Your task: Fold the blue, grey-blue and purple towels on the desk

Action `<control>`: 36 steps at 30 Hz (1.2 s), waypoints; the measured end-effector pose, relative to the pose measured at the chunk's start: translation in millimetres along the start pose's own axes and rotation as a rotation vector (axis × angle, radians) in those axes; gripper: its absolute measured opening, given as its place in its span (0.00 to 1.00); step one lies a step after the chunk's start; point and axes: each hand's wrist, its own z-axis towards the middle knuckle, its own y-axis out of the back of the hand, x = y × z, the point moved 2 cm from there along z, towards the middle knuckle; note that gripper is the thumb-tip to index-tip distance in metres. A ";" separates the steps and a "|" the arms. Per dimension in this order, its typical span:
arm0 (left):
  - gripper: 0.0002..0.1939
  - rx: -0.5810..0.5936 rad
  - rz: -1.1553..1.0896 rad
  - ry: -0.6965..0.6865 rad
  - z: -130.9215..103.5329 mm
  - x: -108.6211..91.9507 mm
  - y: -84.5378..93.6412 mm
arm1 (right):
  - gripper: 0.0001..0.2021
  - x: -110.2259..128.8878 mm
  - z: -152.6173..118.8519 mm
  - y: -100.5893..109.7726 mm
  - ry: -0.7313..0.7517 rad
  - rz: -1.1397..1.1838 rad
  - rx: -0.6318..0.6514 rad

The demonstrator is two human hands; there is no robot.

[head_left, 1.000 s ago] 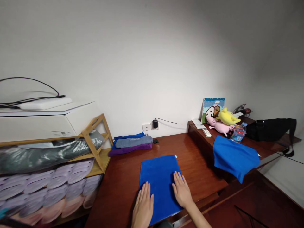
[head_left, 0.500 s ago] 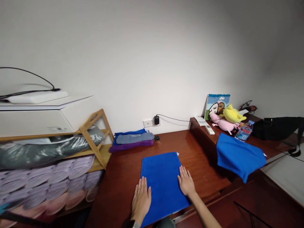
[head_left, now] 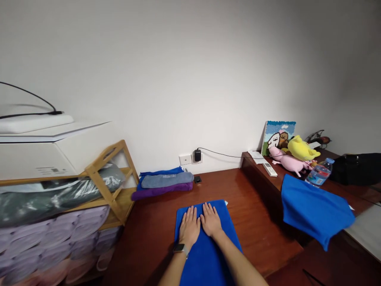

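A blue towel (head_left: 198,264) lies spread flat on the reddish-brown wooden desk (head_left: 149,238). My left hand (head_left: 189,227) rests palm down on its far half, fingers stretched out, with a watch (head_left: 180,248) on the wrist. Just to the right, my right hand (head_left: 210,220) also lies flat on the cloth, fingers extended. The two hands are side by side, their thumbs close together. Neither holds anything. The towel's near end runs out of the bottom of the view between my forearms.
Folded blue, grey and purple towels (head_left: 166,184) lie by the wall. On the raised right ledge are another blue towel (head_left: 315,210) hanging over the edge, a bottle (head_left: 320,172), plush toys (head_left: 290,161) and a remote (head_left: 270,169). A wooden shelf (head_left: 110,190) stands left.
Both hands have moved from the towel's left and right edges inward and farther up, and now lie together near its far end. The view has shifted slightly.
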 end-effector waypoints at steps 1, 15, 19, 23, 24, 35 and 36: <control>0.32 -0.013 0.004 0.042 0.6 9.4 -4.7 | 0.31 -8.3 4.0 -0.7 -0.021 -0.007 0.007; 0.38 0.003 -0.156 0.226 -8.5 58.1 -4.1 | 0.34 -95.8 2.8 18.1 -0.237 0.002 0.032; 0.35 -0.069 -0.324 0.324 -22.0 72.1 14.6 | 0.35 -108.9 -5.3 28.7 -0.258 0.273 -0.099; 0.33 -0.079 -0.328 0.470 -31.0 89.2 34.7 | 0.32 -132.9 -21.4 43.8 -0.479 0.464 -0.302; 0.32 -0.057 -0.325 0.480 -28.5 91.5 38.4 | 0.30 -136.6 -22.0 46.1 -0.515 0.478 -0.285; 0.17 0.191 -0.381 0.690 31.4 87.5 38.5 | 0.17 -123.5 40.8 43.2 -0.671 0.415 -0.005; 0.15 0.180 -0.395 0.688 31.8 87.0 37.1 | 0.16 -123.0 41.6 40.6 -0.681 0.406 -0.001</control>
